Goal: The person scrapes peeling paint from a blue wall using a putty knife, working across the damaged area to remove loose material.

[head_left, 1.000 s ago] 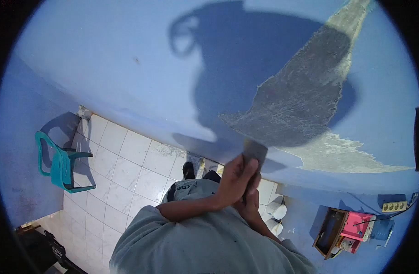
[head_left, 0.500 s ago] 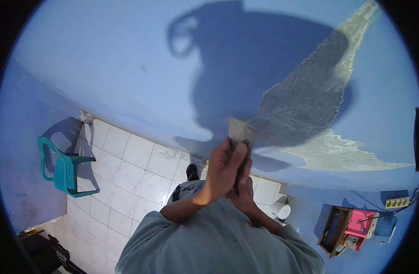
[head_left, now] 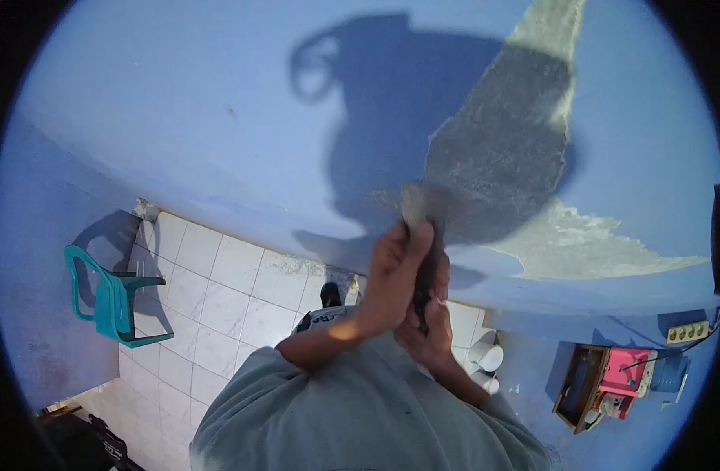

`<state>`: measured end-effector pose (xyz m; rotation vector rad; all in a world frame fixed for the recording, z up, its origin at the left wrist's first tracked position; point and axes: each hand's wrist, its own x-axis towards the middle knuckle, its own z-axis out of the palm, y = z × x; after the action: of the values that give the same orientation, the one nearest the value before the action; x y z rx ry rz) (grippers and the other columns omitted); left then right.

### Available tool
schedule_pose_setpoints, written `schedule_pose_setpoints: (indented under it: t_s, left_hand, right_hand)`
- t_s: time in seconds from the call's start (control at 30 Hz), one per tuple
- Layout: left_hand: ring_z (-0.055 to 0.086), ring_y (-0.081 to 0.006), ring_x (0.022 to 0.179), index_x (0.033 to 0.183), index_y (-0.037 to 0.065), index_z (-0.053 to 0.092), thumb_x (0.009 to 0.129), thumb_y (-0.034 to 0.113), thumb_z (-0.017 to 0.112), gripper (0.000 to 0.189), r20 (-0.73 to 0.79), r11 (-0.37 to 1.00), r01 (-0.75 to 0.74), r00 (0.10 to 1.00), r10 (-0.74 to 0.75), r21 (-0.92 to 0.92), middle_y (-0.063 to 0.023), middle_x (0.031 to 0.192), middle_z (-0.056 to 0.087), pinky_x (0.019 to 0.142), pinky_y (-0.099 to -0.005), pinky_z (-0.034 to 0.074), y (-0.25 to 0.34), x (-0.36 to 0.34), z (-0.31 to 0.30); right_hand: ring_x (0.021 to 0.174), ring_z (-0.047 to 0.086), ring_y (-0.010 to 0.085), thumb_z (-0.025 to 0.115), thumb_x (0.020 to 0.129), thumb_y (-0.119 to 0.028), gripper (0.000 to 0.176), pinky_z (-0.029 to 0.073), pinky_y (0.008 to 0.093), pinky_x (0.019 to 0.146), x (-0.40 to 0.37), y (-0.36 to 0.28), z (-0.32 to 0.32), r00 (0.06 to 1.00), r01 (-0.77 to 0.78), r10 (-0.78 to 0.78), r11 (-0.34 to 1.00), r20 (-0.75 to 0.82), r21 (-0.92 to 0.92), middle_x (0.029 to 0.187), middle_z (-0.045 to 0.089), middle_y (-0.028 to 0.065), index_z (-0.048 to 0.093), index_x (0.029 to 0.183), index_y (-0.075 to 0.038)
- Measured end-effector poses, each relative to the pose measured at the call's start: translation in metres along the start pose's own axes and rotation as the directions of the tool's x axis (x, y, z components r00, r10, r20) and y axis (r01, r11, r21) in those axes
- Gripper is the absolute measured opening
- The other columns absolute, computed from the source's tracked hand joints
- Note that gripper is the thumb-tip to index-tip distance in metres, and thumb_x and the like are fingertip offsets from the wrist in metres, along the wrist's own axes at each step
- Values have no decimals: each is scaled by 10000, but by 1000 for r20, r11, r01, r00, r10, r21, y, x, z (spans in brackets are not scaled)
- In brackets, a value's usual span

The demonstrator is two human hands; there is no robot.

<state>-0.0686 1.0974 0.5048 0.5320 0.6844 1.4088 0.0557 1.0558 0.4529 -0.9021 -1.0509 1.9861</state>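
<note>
Closest, filling the bottom centre of the frame, is the wearer's loose grey-green cloth shirt (head_left: 368,408). Above it, near the centre of the frame, both hands are closed on one tool: a flat, pale-bladed scraper with a slim dark handle (head_left: 423,294). The left hand (head_left: 395,275) is wrapped round it just below the blade, its thumb lying along the tool; the right hand (head_left: 424,337) is lower in the frame, curled round the handle's bottom end. The left hand is thus the nearer to the blade.

The scraper's long axis runs almost straight up the frame, the blade upward, away from the body. The blade is blurred and overlaps the lower left edge of a rough, jagged-edged patch of bare grey plaster (head_left: 501,133); whether it touches the surface I cannot tell. From the left hand, most of that patch lies up and to the right, narrowing toward the top of the frame, with a paler tongue stretching right.

Around the patch spreads the light blue painted wall (head_left: 179,94), crossed by the wearer's dark shadow (head_left: 376,102). Farther off, a teal plastic chair (head_left: 113,306) is at left beside the white tiled floor (head_left: 226,298); at lower right are white round containers (head_left: 486,355) and a brown wooden box (head_left: 568,392) beside a bright pink box (head_left: 623,370).
</note>
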Motion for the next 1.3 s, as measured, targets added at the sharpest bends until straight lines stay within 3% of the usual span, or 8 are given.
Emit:
schedule_pose_setpoints:
  t_s: [0.37, 0.57, 0.63, 0.67, 1.07, 1.13, 1.27, 1.3]
  left_hand:
    - [436, -71, 404, 823, 58, 444, 934, 281, 380, 258, 40, 999, -52, 998, 53, -11, -37, 547, 495, 381, -187, 366, -15, -6, -6]
    - [406, -58, 429, 824, 65, 439, 932, 288, 389, 253, 28, 998, -59, 998, 59, -16, -19, 567, 474, 391, -174, 333, -21, -11, -6]
    - [390, -57, 420, 827, 63, 439, 931, 288, 392, 252, -13, 998, -58, 998, 58, -6, -16, 556, 456, 379, -177, 313, 3, 1, -5]
    - [390, -57, 420, 827, 63, 439, 931, 288, 392, 252, -12, 999, -47, 999, 46, -1, -16, 556, 456, 379, -177, 313, 3, -4, -9]
    - [376, -56, 405, 829, 64, 445, 928, 297, 401, 257, -13, 998, -53, 998, 54, 17, -19, 542, 451, 378, -188, 316, -27, -27, 2]
    - [388, -57, 410, 823, 66, 441, 926, 303, 403, 262, -37, 998, -5, 999, 7, 62, -19, 551, 465, 384, -190, 327, -30, -31, 4]
    - [400, -60, 413, 831, 75, 438, 923, 307, 409, 251, -31, 999, -22, 999, 23, 47, -20, 558, 471, 383, -191, 331, -21, -17, 1]
    - [404, -63, 414, 837, 81, 436, 921, 308, 414, 244, -40, 996, -73, 996, 75, 42, -21, 560, 473, 382, -192, 333, -11, -3, -3]
  right_hand:
    - [407, 284, 78, 344, 871, -539, 473, 215, 232, 402, -5, 19, -5, 999, 31, -33, 998, 32, 57, 510, 326, -26, 368, 707, -96]
    - [431, 259, 73, 283, 927, -433, 432, 218, 235, 421, -9, 19, -6, 995, 96, -98, 992, -11, -82, 507, 297, -25, 378, 700, -78]
    - [405, 254, 66, 340, 882, -523, 456, 213, 233, 407, 5, 6, 10, 996, -67, 49, 968, 76, 243, 500, 304, -37, 374, 704, -105]
    - [405, 254, 66, 340, 882, -523, 456, 213, 233, 407, 3, 12, 16, 996, -66, 50, 965, 69, 253, 500, 304, -37, 374, 704, -105]
    - [433, 289, 66, 343, 868, -548, 464, 215, 231, 416, -24, 32, -9, 999, 8, -12, 994, 37, 108, 540, 334, -35, 375, 705, -116]
    - [443, 293, 81, 281, 927, -426, 431, 228, 232, 426, -28, 37, -11, 997, 76, -74, 996, -34, 49, 541, 339, -13, 366, 689, -77]
    - [443, 311, 92, 299, 923, -432, 426, 238, 231, 429, -12, 33, -5, 996, 87, -87, 986, 0, 145, 538, 350, -5, 371, 695, -79]
    - [447, 313, 79, 314, 905, -475, 429, 222, 221, 416, 6, 28, 3, 972, 160, -185, 972, -142, -173, 539, 339, -21, 367, 700, -101]
